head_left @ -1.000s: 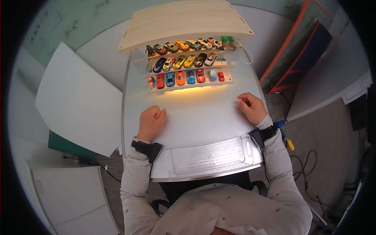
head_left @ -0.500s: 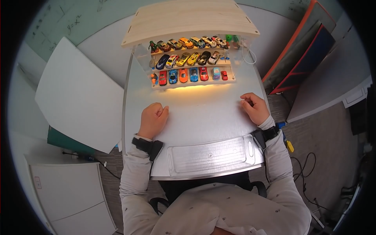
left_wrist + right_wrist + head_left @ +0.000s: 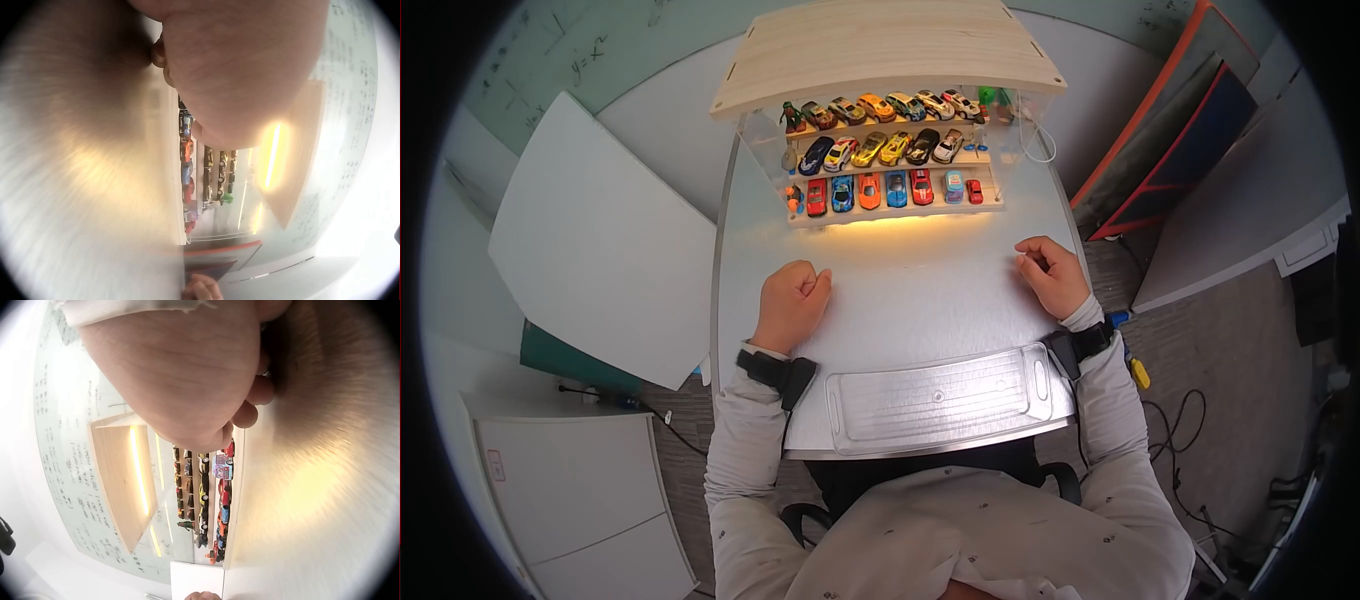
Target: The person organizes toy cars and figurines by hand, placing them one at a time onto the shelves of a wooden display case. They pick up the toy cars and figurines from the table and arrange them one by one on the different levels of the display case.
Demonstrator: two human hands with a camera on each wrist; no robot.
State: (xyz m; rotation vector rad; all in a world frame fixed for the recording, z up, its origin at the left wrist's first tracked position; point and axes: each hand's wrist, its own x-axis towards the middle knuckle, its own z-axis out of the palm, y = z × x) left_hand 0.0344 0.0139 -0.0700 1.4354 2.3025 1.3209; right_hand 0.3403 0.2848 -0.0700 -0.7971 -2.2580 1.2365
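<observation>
My left hand (image 3: 793,305) rests on the left of the metal table (image 3: 920,300), its fingers loosely curled and nothing in it. On the right side lies my right hand (image 3: 1052,277), also loosely curled and holding nothing. Beyond both hands stands a lit wooden display case (image 3: 890,60) with three stepped shelves of toy cars. The front row includes an orange car (image 3: 870,192) and a small red car (image 3: 974,191); yellow cars (image 3: 895,148) stand in the middle row. In each wrist view the palm side covers part of the shelves.
An embossed clear tray (image 3: 940,398) lies along the table's near edge, between the forearms. A small green figure (image 3: 791,117) stands at the top shelf's left end. A white cable (image 3: 1040,140) loops beside the case. White panels (image 3: 605,250) lean at the left.
The head view has shifted slightly, so the case and hands appear a little further right. Both hands stay in place on the table.
</observation>
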